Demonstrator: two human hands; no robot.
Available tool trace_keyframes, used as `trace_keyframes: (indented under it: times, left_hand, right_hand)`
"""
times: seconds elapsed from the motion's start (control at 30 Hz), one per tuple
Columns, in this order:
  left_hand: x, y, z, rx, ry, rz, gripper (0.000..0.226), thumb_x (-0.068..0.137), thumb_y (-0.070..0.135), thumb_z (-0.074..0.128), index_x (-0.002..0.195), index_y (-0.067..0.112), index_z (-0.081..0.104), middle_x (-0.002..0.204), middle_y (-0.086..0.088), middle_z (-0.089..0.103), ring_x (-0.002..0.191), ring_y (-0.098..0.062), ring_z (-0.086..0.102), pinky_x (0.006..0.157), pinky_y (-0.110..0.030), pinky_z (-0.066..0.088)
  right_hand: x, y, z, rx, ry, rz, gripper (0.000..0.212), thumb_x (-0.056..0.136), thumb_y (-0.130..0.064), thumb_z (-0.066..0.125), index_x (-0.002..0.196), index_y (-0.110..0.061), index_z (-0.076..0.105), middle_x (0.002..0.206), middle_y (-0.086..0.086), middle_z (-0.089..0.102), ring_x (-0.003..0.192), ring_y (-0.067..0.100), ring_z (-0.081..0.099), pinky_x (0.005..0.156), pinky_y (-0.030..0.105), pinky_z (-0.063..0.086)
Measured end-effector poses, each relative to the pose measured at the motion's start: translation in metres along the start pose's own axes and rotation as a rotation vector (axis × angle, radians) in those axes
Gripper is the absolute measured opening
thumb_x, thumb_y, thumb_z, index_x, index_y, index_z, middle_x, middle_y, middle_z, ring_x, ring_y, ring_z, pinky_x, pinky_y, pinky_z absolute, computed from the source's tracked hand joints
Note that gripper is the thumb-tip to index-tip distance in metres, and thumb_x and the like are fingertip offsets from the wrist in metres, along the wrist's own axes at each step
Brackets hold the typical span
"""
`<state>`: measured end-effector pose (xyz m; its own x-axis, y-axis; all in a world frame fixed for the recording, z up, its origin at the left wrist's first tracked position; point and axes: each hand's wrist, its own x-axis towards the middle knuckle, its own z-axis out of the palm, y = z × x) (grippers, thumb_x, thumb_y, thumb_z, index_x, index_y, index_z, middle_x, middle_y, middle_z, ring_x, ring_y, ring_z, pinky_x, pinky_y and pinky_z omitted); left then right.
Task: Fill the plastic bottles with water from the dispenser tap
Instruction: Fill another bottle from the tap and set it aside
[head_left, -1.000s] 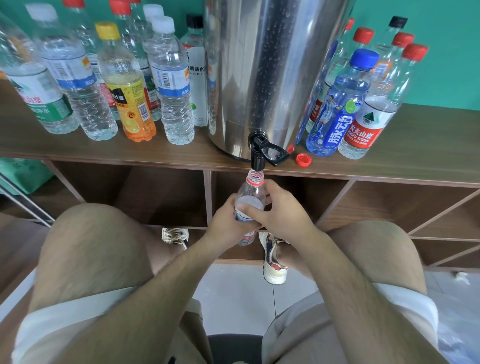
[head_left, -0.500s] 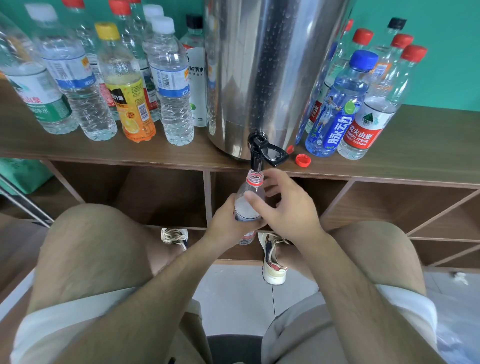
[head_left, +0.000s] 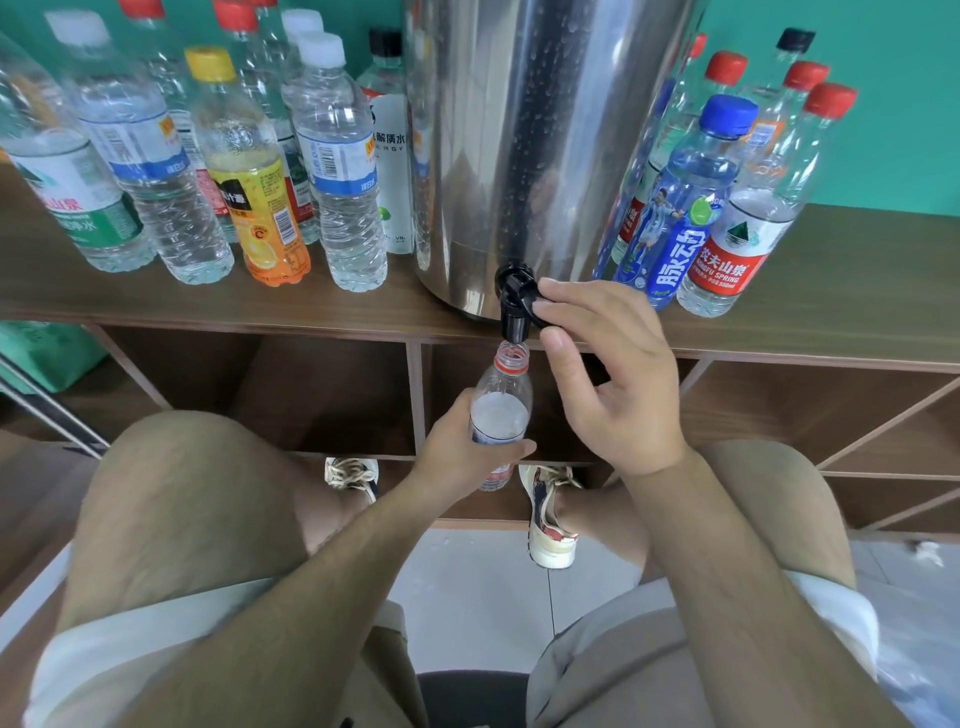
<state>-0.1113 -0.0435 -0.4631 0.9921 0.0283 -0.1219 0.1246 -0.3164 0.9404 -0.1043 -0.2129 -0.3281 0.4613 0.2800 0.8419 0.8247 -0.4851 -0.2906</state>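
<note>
Under the black tap (head_left: 513, 312) at the foot of the steel dispenser (head_left: 530, 145), an uncapped plastic bottle (head_left: 503, 395) is held upright in the air, its mouth and red neck ring just below the spout, at six o'clock from it. The left hand (head_left: 457, 452) grips this bottle around its labelled middle, fingers wrapped behind and the thumb lying across the front. The right hand (head_left: 618, 384) comes in from four o'clock — two fingertips curl onto the tap's lever from the right, the thumb sits apart underneath near the bottle's mouth, and the remaining fingers hang loosely bent. Whether water is running cannot be told. The dispenser stands on a wooden counter (head_left: 857, 280) with open cubbies below. At nine to ten o'clock of the dispenser is a cluster of capped bottles, among them a yellow-capped orange bottle (head_left: 254, 208); at three o'clock is another cluster, with a blue-capped bottle (head_left: 691, 208) in front, touching a red-capped bottle (head_left: 748, 223). The person's bare knees sit either side of the held bottle.
</note>
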Motion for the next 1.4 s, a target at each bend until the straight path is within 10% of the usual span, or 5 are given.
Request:
trace_keyframes:
  times: [1.4]
  left_hand:
    - [0.005,-0.012,0.001,0.012,-0.002,-0.035,0.077,0.074,0.045,0.092,0.131,0.046,0.041,0.116,0.025,0.056,0.104,-0.003,0.059,0.071,-0.007,0.043]
  right_hand:
    - [-0.003,0.009,-0.002,0.039,-0.057,0.026,0.023,0.104,-0.005,0.064,0.125,-0.006,0.073,0.14,0.006,0.068,0.12,0.02,0.067,0.103,0.031,0.046]
